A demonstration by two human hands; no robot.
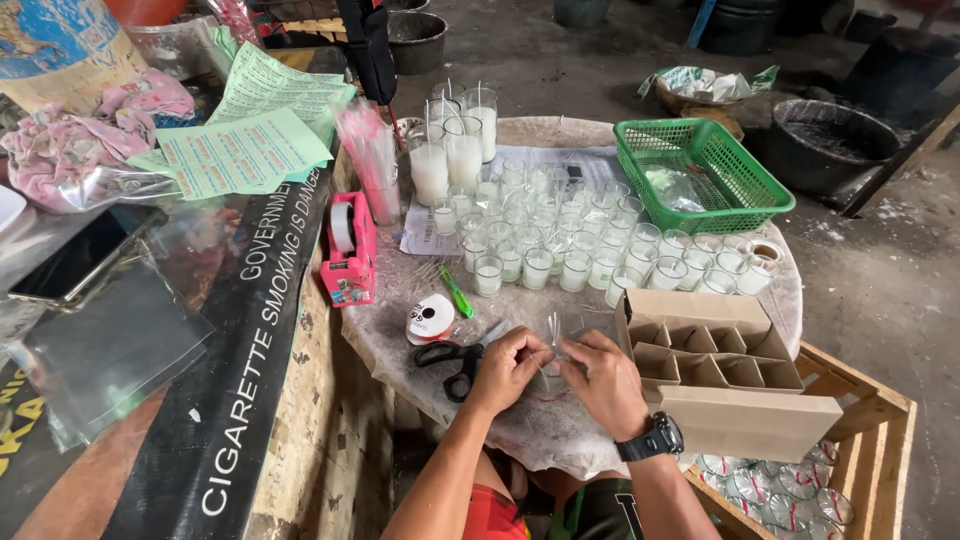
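Round and pale, a stone-like table top (560, 420) fills the middle of the frame on a bare concrete floor, and both hands meet over its near edge at lower centre. The left hand (507, 368) and the right hand (603, 382) come together from either side, fingers curled in and pinched on a small clear plastic wrapper (552, 352) held between them; both hands close on it, though what may be inside the wrapper is too hard to see. The wrapper sits directly between the two sets of fingertips, equally near to each, its thin top end pointing up and away toward the glasses. It looks transparent, crinkled and faintly glossy, with a thin reddish thread beneath it. Just left of the left hand lie black-handled scissors (452, 362), a white ribbon spool (431, 318) and a green cutter (457, 293); a pink tape dispenser (349, 250) stands further left. Rows of small glass candle cups (560, 245) crowd the centre, a green plastic basket (704, 175) sits at upper right, and a divided cardboard box (715, 360) lies open just right of the right hand.
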